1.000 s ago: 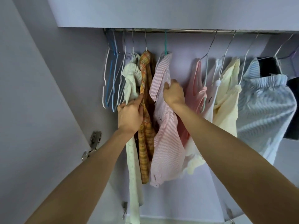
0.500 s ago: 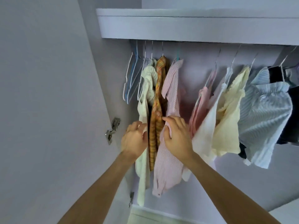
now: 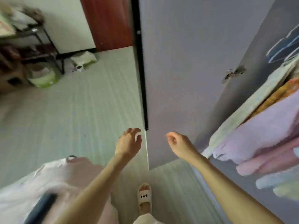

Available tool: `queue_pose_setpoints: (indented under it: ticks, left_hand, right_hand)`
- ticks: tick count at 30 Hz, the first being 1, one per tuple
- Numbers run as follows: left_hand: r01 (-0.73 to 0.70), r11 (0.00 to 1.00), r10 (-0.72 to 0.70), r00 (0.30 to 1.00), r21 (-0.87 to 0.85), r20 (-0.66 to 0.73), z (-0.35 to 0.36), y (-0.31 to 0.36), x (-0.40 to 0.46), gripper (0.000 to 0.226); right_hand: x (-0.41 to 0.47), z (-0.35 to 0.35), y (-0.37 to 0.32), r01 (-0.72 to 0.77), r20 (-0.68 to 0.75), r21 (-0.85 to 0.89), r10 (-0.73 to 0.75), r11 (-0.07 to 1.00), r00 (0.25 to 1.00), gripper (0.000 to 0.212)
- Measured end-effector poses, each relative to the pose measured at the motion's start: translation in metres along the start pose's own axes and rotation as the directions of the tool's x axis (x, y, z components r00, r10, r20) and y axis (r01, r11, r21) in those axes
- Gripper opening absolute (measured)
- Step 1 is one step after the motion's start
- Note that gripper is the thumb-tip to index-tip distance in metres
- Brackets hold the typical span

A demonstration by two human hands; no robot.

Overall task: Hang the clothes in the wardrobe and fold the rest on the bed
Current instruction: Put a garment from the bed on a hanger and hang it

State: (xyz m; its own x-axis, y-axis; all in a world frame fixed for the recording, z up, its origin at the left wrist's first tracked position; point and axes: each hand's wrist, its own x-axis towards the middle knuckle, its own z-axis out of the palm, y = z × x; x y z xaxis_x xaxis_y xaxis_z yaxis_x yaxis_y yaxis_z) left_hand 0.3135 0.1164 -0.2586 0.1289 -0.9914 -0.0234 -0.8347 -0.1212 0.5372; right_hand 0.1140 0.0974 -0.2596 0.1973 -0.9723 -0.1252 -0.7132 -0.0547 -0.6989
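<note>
Home bedroom: open wardrobe door [image 3: 178, 78], hung clothes [image 3: 258, 135].

1. Soft, even daylight lit the room, with no glare.
2. Motion blur smeared the clothes [image 3: 265, 126] and the shelf [image 3: 24, 39].
3. Wide-angle distortion bent the door [image 3: 178, 78] edges.

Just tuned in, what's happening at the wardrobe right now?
Nobody is handling any clothing at this moment. The person faces the open wardrobe door, with both hands in the air, loosely curled and holding nothing: the left hand near the door's lower edge, the right hand in front of the door. Shirts hang in the wardrobe at the right, among them a pale striped shirt and an orange plaid one. A blurred pile of pale fabric lies at lower left, not yet sorted.
</note>
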Motion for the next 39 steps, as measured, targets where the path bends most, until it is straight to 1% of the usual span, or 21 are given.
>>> queue_pose_setpoints:
  ticks: [2,4,6,7,10,12,14,19,21,22,25,28,31,32,33,34,35,36,37,38,39]
  left_hand:
    - [0.169,0.986,-0.169,0.983,-0.008,-0.077,-0.030,-0.055,-0.042,0.032]
    - [0.263,0.965,-0.262,0.956,-0.011,-0.133,-0.047,-0.087,-0.070,0.032]
    - [0.397,0.917,-0.397,0.891,-0.042,-0.220,-0.074,-0.130,-0.111,0.032]
    - [0.425,0.904,-0.425,0.873,-0.052,-0.239,-0.080,-0.140,-0.123,0.032]
    - [0.586,0.802,-0.591,0.747,-0.119,-0.306,-0.107,-0.199,-0.183,0.032]
    - [0.688,0.706,-0.697,0.632,-0.169,-0.339,-0.121,-0.243,-0.229,0.031]
    - [0.756,0.619,-0.772,0.537,-0.212,-0.340,-0.125,-0.279,-0.266,0.032]
    - [0.855,0.387,-0.909,0.292,-0.346,-0.296,-0.115,-0.357,-0.361,0.036]
    - [0.885,0.291,-0.935,0.183,-0.364,-0.303,-0.110,-0.392,-0.402,0.038]
    - [0.906,0.266,-0.934,0.158,-0.330,-0.319,-0.110,-0.405,-0.415,0.039]
    - [0.968,0.192,-0.935,0.132,-0.159,-0.328,-0.113,-0.463,-0.453,0.057]
    - [0.978,0.202,-0.928,0.209,0.055,-0.308,-0.119,-0.518,-0.466,0.081]
    - [0.963,0.171,-0.946,0.219,0.207,-0.238,-0.114,-0.571,-0.469,0.093]
    - [0.961,0.158,-0.952,0.209,0.225,-0.222,-0.112,-0.583,-0.469,0.088]
    - [0.959,0.152,-0.950,0.209,0.239,-0.232,-0.111,-0.593,-0.469,0.073]
    - [0.960,0.150,-0.938,0.214,0.235,-0.274,-0.113,-0.599,-0.469,0.050]
    - [0.977,0.145,-0.919,0.192,0.156,-0.345,-0.115,-0.607,-0.470,0.030]
    - [0.992,0.128,-0.891,0.119,0.008,-0.438,-0.121,-0.610,-0.474,0.022]
    - [0.978,0.095,-0.859,-0.015,-0.188,-0.511,-0.127,-0.612,-0.480,0.023]
    - [0.906,0.035,-0.815,-0.218,-0.422,-0.538,-0.138,-0.613,-0.491,0.023]
    - [0.773,-0.028,-0.743,-0.440,-0.633,-0.504,-0.149,-0.617,-0.506,0.024]
  right_hand:
    - [-0.004,0.051,-0.040,0.114,0.187,0.006,-0.113,0.993,0.976,0.024]
    - [-0.009,0.083,-0.065,0.152,0.311,0.038,-0.156,0.988,0.937,0.025]
    - [-0.015,0.131,-0.104,0.243,0.430,0.051,-0.241,0.969,0.870,0.025]
    - [-0.016,0.142,-0.115,0.263,0.458,0.040,-0.251,0.964,0.853,0.025]
    - [-0.030,0.209,-0.172,0.406,0.594,0.040,-0.349,0.913,0.725,0.026]
    - [-0.047,0.265,-0.212,0.486,0.693,0.042,-0.376,0.873,0.615,0.025]
    - [-0.065,0.311,-0.243,0.540,0.752,0.032,-0.377,0.841,0.542,0.026]
    - [-0.126,0.422,-0.295,0.641,0.901,0.077,-0.328,0.764,0.284,0.029]
    - [-0.155,0.470,-0.308,0.678,0.934,0.102,-0.305,0.728,0.186,0.028]
    - [-0.164,0.485,-0.311,0.687,0.942,0.116,-0.300,0.717,0.154,0.028]
    - [-0.192,0.546,-0.328,0.707,0.964,0.127,-0.253,0.695,0.076,0.030]
    - [-0.205,0.597,-0.344,0.728,0.966,0.126,-0.251,0.674,0.065,0.032]
    - [-0.210,0.649,-0.355,0.720,0.968,0.120,-0.241,0.683,0.068,0.034]
    - [-0.210,0.664,-0.355,0.707,0.971,0.108,-0.227,0.699,0.076,0.035]
    - [-0.208,0.674,-0.355,0.692,0.973,0.099,-0.216,0.715,0.085,0.036]
    - [-0.206,0.682,-0.354,0.673,0.974,0.088,-0.205,0.734,0.097,0.036]
    - [-0.202,0.692,-0.353,0.658,0.976,0.070,-0.189,0.750,0.111,0.036]
    - [-0.198,0.697,-0.351,0.648,0.976,0.056,-0.178,0.759,0.124,0.036]
    - [-0.194,0.700,-0.349,0.647,0.977,0.044,-0.169,0.761,0.133,0.036]
    - [-0.191,0.703,-0.346,0.648,0.977,0.031,-0.160,0.761,0.142,0.035]
    - [-0.188,0.706,-0.344,0.655,0.977,0.020,-0.155,0.756,0.149,0.035]
